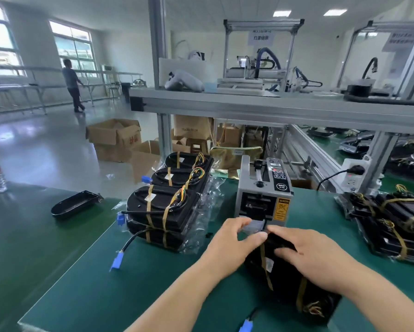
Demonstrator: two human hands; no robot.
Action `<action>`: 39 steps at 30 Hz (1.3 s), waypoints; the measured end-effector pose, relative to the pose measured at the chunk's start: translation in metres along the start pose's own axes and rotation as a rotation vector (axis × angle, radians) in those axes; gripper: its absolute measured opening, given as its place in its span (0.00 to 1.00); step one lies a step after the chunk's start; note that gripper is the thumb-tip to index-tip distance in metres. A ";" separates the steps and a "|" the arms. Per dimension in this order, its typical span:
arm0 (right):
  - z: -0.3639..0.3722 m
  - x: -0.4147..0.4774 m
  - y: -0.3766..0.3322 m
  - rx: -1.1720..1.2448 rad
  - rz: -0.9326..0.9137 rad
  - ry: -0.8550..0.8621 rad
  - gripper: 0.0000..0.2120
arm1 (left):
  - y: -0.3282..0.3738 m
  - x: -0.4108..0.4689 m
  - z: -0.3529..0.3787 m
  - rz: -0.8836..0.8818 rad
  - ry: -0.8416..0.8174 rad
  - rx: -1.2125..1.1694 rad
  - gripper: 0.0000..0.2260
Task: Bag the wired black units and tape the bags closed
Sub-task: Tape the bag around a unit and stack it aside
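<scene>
Loose black shell: lies alone towards the left edge of the desk.
Bagged stack: towards the far edge, just left of the tape dispenser.
Left grip: thumb and fingers pinch a clear strip at the dispenser's mouth.
Wired black unit: near edge, right of centre, under both hands.
Right grip: fingers laid on the unit, holding nothing.
Second stack: right edge.

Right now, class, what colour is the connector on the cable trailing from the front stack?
The connector is blue; the head view shows it.

Bright daylight, motion blur, fisheye edges.
</scene>
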State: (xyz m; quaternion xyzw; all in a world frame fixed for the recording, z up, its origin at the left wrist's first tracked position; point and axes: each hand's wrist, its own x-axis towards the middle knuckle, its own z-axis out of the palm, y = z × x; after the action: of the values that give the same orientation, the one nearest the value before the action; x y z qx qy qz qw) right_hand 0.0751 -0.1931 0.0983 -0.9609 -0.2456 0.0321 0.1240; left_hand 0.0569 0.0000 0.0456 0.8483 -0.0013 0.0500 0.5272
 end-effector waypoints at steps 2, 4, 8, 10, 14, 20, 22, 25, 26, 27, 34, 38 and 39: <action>-0.008 -0.001 0.002 0.173 -0.025 -0.029 0.22 | -0.003 -0.014 -0.010 -0.013 -0.076 -0.006 0.27; -0.015 0.000 -0.003 0.397 -0.074 -0.093 0.18 | -0.004 -0.027 -0.023 0.006 -0.140 -0.059 0.24; -0.016 0.010 -0.031 0.675 -0.183 -0.257 0.17 | -0.010 -0.056 -0.053 0.031 -0.123 -0.271 0.18; -0.010 0.017 -0.052 0.766 -0.213 -0.329 0.18 | -0.017 -0.070 -0.069 0.029 -0.039 -0.338 0.17; 0.015 0.034 -0.104 0.712 -0.218 -0.320 0.13 | -0.042 -0.094 -0.103 -0.090 0.128 -0.417 0.19; 0.061 0.043 -0.146 0.664 -0.085 0.104 0.02 | -0.086 -0.117 -0.160 -0.431 0.308 -0.426 0.23; 0.077 0.033 -0.144 0.723 0.027 0.222 0.01 | -0.100 -0.121 -0.179 -0.486 0.370 -0.447 0.26; 0.105 0.020 -0.145 0.786 0.130 0.231 0.06 | -0.109 -0.121 -0.200 -0.500 0.419 -0.451 0.31; 0.113 0.018 -0.148 0.805 0.153 0.158 0.09 | -0.111 -0.119 -0.204 -0.494 0.424 -0.453 0.32; 0.119 0.017 -0.152 0.812 0.173 0.062 0.12 | -0.113 -0.117 -0.207 -0.490 0.422 -0.452 0.33; 0.124 0.025 -0.178 0.788 0.157 -0.135 0.32 | -0.115 -0.099 -0.213 -0.489 0.390 -0.388 0.36; 0.129 0.028 -0.184 0.807 0.154 -0.086 0.33 | -0.122 -0.091 -0.217 -0.472 0.388 -0.326 0.32; 0.130 0.028 -0.185 0.805 0.152 -0.075 0.33 | -0.124 -0.089 -0.217 -0.460 0.389 -0.294 0.31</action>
State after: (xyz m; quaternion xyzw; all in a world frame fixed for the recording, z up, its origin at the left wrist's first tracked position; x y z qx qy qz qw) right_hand -0.0015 0.0061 0.0199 -0.8493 -0.1460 0.1695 0.4781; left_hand -0.0433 0.2449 0.0224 0.7160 0.2836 0.0899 0.6316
